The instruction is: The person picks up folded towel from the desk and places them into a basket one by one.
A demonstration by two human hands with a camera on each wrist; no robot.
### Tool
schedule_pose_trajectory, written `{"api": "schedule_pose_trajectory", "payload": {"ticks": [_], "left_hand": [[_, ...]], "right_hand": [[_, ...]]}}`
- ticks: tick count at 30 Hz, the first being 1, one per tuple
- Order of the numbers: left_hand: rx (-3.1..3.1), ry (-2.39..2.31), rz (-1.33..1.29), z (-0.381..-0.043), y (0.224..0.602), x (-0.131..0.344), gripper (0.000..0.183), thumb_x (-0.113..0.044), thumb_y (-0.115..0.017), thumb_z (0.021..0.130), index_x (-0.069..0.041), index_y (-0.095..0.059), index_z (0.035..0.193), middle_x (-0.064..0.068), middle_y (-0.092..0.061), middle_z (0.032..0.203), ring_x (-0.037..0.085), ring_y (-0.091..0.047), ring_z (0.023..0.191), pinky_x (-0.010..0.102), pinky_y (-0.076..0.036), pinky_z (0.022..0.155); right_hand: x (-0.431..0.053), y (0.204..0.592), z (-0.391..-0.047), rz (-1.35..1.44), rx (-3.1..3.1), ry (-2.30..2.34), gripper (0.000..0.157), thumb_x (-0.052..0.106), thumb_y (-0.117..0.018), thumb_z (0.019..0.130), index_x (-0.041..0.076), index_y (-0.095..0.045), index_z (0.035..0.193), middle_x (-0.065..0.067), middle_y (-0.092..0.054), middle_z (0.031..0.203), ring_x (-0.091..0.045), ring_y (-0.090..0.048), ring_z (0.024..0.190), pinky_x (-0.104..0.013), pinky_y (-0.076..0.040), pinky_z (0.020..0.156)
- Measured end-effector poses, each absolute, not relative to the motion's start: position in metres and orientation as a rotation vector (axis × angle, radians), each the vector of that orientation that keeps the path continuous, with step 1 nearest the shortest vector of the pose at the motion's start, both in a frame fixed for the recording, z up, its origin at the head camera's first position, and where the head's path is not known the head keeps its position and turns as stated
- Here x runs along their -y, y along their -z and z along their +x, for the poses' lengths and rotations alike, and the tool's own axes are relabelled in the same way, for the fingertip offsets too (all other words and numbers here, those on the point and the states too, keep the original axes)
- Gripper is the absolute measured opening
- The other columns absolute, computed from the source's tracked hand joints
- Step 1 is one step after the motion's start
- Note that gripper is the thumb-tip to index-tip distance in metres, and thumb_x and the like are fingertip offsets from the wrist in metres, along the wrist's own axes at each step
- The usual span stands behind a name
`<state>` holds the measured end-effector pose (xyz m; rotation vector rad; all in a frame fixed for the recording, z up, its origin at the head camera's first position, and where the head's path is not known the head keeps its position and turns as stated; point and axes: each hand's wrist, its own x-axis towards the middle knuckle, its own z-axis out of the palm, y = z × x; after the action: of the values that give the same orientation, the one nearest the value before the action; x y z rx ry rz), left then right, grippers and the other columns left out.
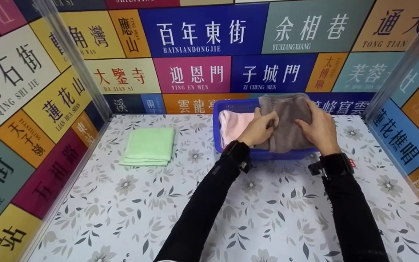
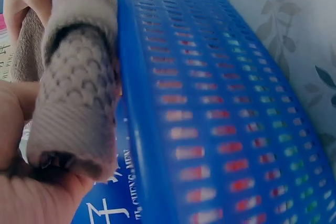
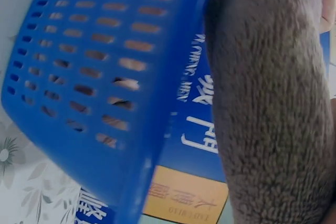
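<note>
A greyish-brown towel [image 1: 289,123], folded over, is held over the right part of a blue perforated basket [image 1: 286,155]. My left hand [image 1: 258,130] pinches its left edge, and my right hand [image 1: 323,129] grips its right edge with the thumb in front. In the left wrist view the towel's rolled end [image 2: 76,87] shows a scalloped texture beside the basket's wall [image 2: 210,108]. The right wrist view has plain pile [image 3: 268,103] close by the rim. A pink towel [image 1: 235,123] lies in the basket's left part, partly behind my left hand.
On the floral-patterned table [image 1: 180,203], left of the basket, lies a folded light green towel [image 1: 149,145]. Behind the basket stands a wall [image 1: 202,32] of coloured street-name panels, and similar side walls flank the table.
</note>
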<state>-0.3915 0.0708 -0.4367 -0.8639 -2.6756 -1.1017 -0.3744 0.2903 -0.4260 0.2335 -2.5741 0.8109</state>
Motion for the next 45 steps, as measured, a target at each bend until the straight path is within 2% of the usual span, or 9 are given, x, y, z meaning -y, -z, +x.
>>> {"api": "schedule_pose_trajectory", "payload": {"ticks": [3, 8, 16, 21, 26, 29, 32, 37, 45], "left_hand": [[2.703, 1.084, -0.833, -0.393, 0.439, -0.081, 0.01, -0.003, -0.058, 0.102, -0.008, -0.066, 0.105, 0.012, -0.044, 0.119, 0.017, -0.058, 0.094, 0.018, -0.045, 0.074], [2.789, 0.997, -0.727, -0.397, 0.447, -0.093, 0.018, -0.009, -0.058, 0.104, -0.01, -0.072, 0.116, 0.014, -0.046, 0.129, 0.02, -0.066, 0.103, 0.018, -0.051, 0.087], [2.96, 0.881, -0.669, -0.401, 0.468, -0.096, 0.036, -0.008, -0.059, 0.099, -0.017, -0.07, 0.132, 0.016, -0.047, 0.148, 0.022, -0.052, 0.136, 0.021, -0.043, 0.111], [3.008, 0.676, -0.607, -0.398, 0.472, -0.099, 0.035, -0.02, -0.054, 0.104, -0.026, -0.067, 0.136, 0.015, -0.033, 0.164, 0.029, -0.041, 0.149, 0.031, -0.041, 0.117], [2.996, 0.254, -0.517, -0.4, 0.474, -0.102, 0.051, -0.036, -0.056, 0.102, -0.038, -0.051, 0.152, 0.002, -0.005, 0.176, 0.037, -0.015, 0.16, 0.043, -0.021, 0.129], [3.037, 0.109, -0.505, -0.401, 0.474, -0.101, 0.06, -0.041, -0.052, 0.1, -0.04, -0.039, 0.159, -0.008, -0.005, 0.176, 0.027, -0.005, 0.163, 0.043, -0.008, 0.132], [3.107, 0.058, -0.534, -0.401, 0.473, -0.101, 0.057, -0.043, -0.039, 0.105, -0.039, -0.033, 0.162, -0.012, -0.015, 0.174, 0.015, -0.008, 0.162, 0.04, -0.005, 0.132], [3.207, 0.095, -0.534, -0.402, 0.472, -0.098, 0.054, -0.048, -0.023, 0.11, -0.041, -0.028, 0.163, -0.012, -0.018, 0.173, 0.012, -0.016, 0.16, 0.039, -0.012, 0.131], [3.302, 0.239, -0.5, -0.401, 0.471, -0.095, 0.064, -0.066, -0.027, 0.104, -0.039, -0.03, 0.163, -0.011, -0.02, 0.173, 0.012, -0.018, 0.16, 0.043, -0.017, 0.13]], "right_hand": [[-0.294, 0.431, -0.379, 0.207, 2.534, -0.793, 0.066, 0.01, -0.074, 0.094, 0.005, -0.047, 0.154, -0.034, -0.056, 0.142, -0.056, -0.055, 0.123, -0.068, -0.043, 0.101], [-0.297, 0.442, -0.392, 0.191, 2.546, -0.72, 0.068, 0.008, -0.073, 0.093, 0.008, -0.045, 0.155, -0.038, -0.058, 0.134, -0.059, -0.056, 0.116, -0.07, -0.043, 0.097], [-0.297, 0.468, -0.404, 0.192, 2.639, -0.622, 0.072, 0.006, -0.075, 0.093, 0.011, -0.042, 0.157, -0.042, -0.055, 0.121, -0.063, -0.056, 0.101, -0.074, -0.043, 0.087], [-0.292, 0.475, -0.408, 0.203, 2.636, -0.547, 0.08, 0.001, -0.078, 0.089, 0.018, -0.041, 0.159, -0.034, -0.046, 0.126, -0.056, -0.055, 0.103, -0.069, -0.047, 0.084], [-0.29, 0.478, -0.412, 0.244, 2.639, -0.373, 0.078, 0.0, -0.081, 0.085, 0.018, -0.05, 0.154, -0.029, -0.044, 0.138, -0.052, -0.047, 0.122, -0.067, -0.046, 0.095], [-0.29, 0.478, -0.415, 0.241, 2.702, -0.221, 0.059, 0.008, -0.079, 0.088, 0.013, -0.061, 0.144, -0.028, -0.049, 0.138, -0.052, -0.045, 0.128, -0.068, -0.04, 0.105], [-0.292, 0.477, -0.418, 0.231, 2.796, -0.102, 0.048, 0.017, -0.075, 0.092, 0.01, -0.065, 0.139, -0.028, -0.053, 0.138, -0.05, -0.039, 0.139, -0.068, -0.026, 0.119], [-0.293, 0.473, -0.421, 0.225, 2.945, -0.023, 0.051, 0.028, -0.067, 0.097, 0.01, -0.06, 0.145, -0.026, -0.05, 0.149, -0.046, -0.024, 0.154, -0.066, -0.002, 0.126], [-0.292, 0.472, -0.422, 0.239, 3.129, 0.023, 0.057, 0.037, -0.053, 0.104, 0.011, -0.047, 0.155, -0.024, -0.04, 0.161, -0.044, -0.01, 0.159, -0.065, 0.008, 0.125]]}}
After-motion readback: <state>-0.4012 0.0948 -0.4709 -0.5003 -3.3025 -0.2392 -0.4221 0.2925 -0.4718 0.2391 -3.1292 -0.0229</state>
